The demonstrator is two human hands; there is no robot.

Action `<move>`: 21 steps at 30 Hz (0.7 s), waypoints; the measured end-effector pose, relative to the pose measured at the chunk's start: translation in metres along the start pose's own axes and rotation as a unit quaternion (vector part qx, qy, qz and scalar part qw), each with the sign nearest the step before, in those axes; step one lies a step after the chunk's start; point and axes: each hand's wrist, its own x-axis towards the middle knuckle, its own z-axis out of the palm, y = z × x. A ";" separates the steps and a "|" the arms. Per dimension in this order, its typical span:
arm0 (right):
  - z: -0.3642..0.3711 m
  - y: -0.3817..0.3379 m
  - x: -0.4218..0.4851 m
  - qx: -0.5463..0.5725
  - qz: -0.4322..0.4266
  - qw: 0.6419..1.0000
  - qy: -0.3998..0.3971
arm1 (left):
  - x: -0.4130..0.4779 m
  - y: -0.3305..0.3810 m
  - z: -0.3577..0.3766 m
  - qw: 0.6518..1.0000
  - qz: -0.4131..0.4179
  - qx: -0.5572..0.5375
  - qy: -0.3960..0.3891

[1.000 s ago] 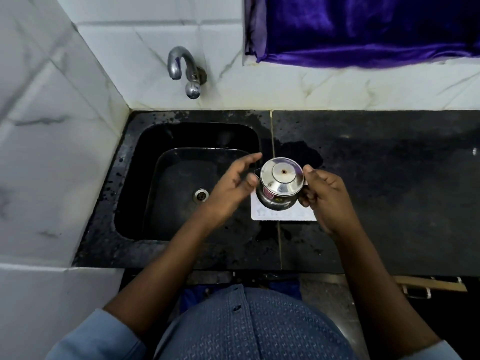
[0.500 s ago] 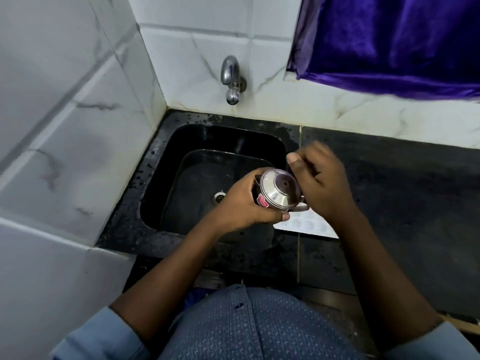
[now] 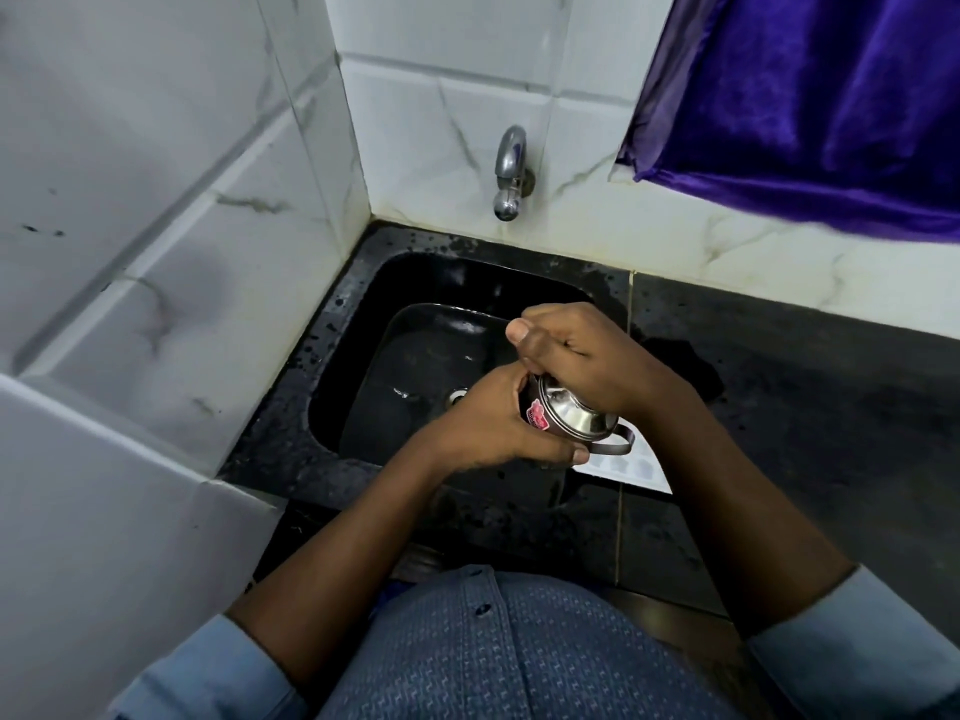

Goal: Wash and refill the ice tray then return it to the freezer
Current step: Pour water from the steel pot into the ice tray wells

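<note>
Ice tray (image 3: 631, 467) sits on the black counter (image 3: 779, 407) just right of the sink (image 3: 415, 356), mostly hidden by your hands. Your left hand (image 3: 493, 428) wraps the steel cup (image 3: 569, 420); your right hand (image 3: 576, 350) is curled closed over its upturned base.

White marble-veined wall tiles (image 3: 171, 210), purple curtain (image 3: 810, 96), black counter (image 3: 810, 407).

Ice tray (image 3: 631, 467) apparently mostly hidden.
</note>
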 end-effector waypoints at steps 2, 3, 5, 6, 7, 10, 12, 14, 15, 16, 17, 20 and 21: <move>0.003 -0.001 0.004 0.003 0.006 1.000 -0.003 | -0.002 0.000 -0.003 1.000 0.006 -0.006 0.003; 0.004 -0.002 0.006 0.004 0.007 1.000 -0.006 | -0.003 0.000 -0.004 1.000 0.008 -0.009 0.004; 0.005 -0.003 0.009 0.002 0.005 1.000 -0.011 | -0.004 0.000 -0.006 1.000 0.011 -0.017 0.007; 0.005 -0.005 0.010 0.001 0.002 1.000 -0.012 | -0.005 -0.001 -0.006 1.000 0.010 -0.022 0.012; 0.006 -0.007 0.012 -0.001 -0.002 1.000 -0.012 | -0.005 -0.001 -0.007 0.999 0.009 -0.029 0.018; 0.007 -0.015 0.016 -0.011 -0.004 1.000 -0.015 | -0.007 -0.003 -0.006 0.998 0.009 -0.050 0.035; 0.007 -0.018 0.019 -0.016 -0.005 1.000 -0.021 | -0.008 -0.004 -0.005 0.997 0.016 -0.060 0.040; 0.008 -0.018 0.021 -0.023 -0.009 0.999 -0.030 | -0.009 -0.004 -0.006 0.997 0.021 -0.064 0.043; 0.008 -0.017 0.021 -0.028 -0.010 0.999 -0.034 | -0.009 -0.003 -0.007 0.997 0.021 -0.063 0.044; 0.009 -0.017 0.022 -0.033 -0.012 0.999 -0.038 | -0.010 -0.003 -0.008 0.997 0.022 -0.061 0.042; 0.009 -0.017 0.023 -0.038 -0.013 0.998 -0.040 | -0.010 -0.002 -0.010 0.997 0.021 -0.056 0.042; 0.010 -0.015 0.026 -0.066 -0.016 0.997 -0.043 | -0.009 0.001 -0.014 0.997 0.028 -0.047 0.045; 0.010 -0.014 0.026 -0.077 -0.015 0.996 -0.041 | -0.008 0.001 -0.015 0.997 0.032 -0.048 0.046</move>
